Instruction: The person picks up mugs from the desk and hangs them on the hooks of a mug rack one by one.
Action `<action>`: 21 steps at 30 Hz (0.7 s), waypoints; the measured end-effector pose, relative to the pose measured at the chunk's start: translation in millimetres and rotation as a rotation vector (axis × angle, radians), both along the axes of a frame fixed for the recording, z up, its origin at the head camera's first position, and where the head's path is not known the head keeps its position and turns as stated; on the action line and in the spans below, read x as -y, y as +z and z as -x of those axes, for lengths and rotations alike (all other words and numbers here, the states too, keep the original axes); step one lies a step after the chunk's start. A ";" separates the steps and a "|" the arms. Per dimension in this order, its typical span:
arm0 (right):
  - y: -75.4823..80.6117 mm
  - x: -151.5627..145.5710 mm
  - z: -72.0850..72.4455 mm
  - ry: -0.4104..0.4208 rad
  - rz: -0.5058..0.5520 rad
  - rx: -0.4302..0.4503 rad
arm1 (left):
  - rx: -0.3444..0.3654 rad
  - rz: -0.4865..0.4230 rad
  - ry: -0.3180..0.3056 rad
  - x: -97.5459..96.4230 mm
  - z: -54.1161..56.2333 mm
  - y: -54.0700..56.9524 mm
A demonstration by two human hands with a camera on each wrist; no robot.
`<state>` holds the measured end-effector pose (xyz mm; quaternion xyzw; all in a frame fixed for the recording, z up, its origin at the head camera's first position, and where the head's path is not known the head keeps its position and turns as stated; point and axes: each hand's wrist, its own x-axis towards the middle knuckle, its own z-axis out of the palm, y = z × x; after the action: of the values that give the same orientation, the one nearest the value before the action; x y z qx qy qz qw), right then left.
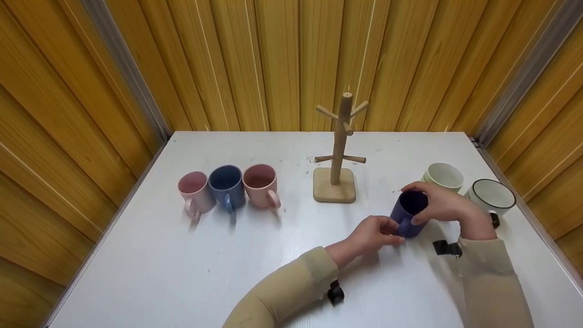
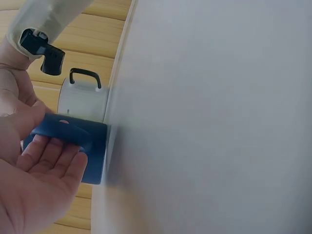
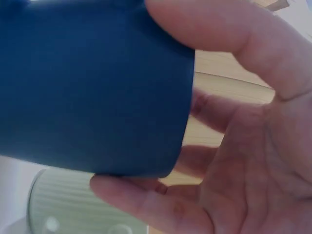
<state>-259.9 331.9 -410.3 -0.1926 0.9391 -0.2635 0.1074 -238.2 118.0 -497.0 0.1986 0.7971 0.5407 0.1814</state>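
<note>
A dark blue mug (image 1: 413, 229) stands toward the right of the table, close to the surface, with both hands on it. My right hand (image 1: 441, 203) grips it from above by the rim, thumb on the near side and fingers round the far side. In the right wrist view the mug's smooth side (image 3: 92, 92) fills the space between thumb and fingers. From the left, my left hand (image 1: 365, 237) holds the handle. The left wrist view shows its fingers (image 2: 51, 156) curled in behind the handle (image 2: 61, 129). The mug's inside is mostly dark.
A wooden mug tree (image 1: 334, 191) with bare pegs stands back of centre. To the left sit a pink mug (image 1: 203, 200), a blue mug (image 1: 236, 193) and another pink mug (image 1: 259, 196). Beyond my right hand are a pale green mug (image 1: 445, 176) and a white mug with a black rim (image 1: 494, 197).
</note>
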 end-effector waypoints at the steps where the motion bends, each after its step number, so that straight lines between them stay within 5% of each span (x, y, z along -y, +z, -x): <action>1: 1.6 1.7 1.0 -0.015 -0.006 0.016 | -0.003 0.001 0.016 1.9 2.1 1.1; 9: 10.8 15.1 7.1 -0.096 -0.018 0.196 | -0.095 0.037 0.101 30.9 16.6 29.7; 16: 15.0 37.0 6.3 -0.091 0.054 0.331 | -0.355 0.160 0.111 64.0 19.9 64.7; 21: 17.7 57.2 6.0 0.013 0.107 0.323 | -0.541 0.301 0.128 85.0 19.5 82.1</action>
<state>-265.8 274.8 -392.6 -0.1591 0.8931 -0.3397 0.2481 -257.7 32.9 -414.9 0.2555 0.8983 0.3547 -0.0443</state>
